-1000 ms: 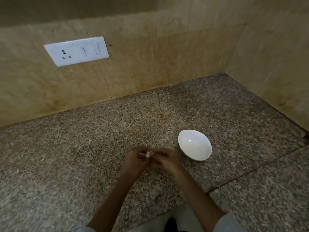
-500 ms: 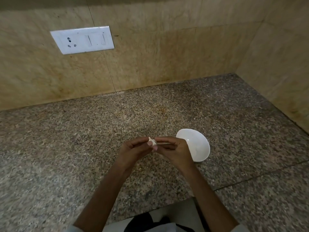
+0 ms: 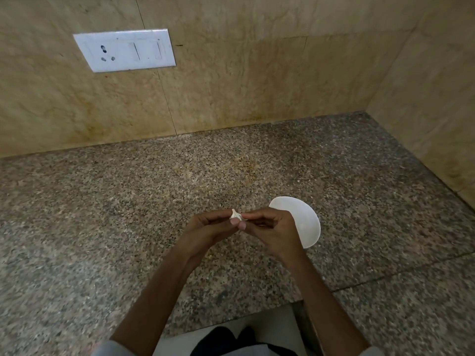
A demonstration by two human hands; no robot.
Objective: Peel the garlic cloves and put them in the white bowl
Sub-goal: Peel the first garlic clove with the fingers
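Observation:
A small white garlic clove [image 3: 235, 215] with papery skin is pinched between the fingertips of both hands, held above the counter. My left hand [image 3: 205, 232] grips it from the left and my right hand [image 3: 272, 231] from the right, thumbs meeting under the clove. The white bowl [image 3: 305, 222] stands on the counter just right of and behind my right hand, which hides its left part. What I can see of its inside looks bare.
The speckled granite counter [image 3: 128, 214] runs to beige stone walls at the back and right. A white switch and socket plate [image 3: 123, 50] is on the back wall. The counter's front edge has a notch near my body, and a seam crosses its right side.
Both hands have risen with the clove and now overlap the bowl's left side. The view has tilted and shifted, so the socket plate sits further right.

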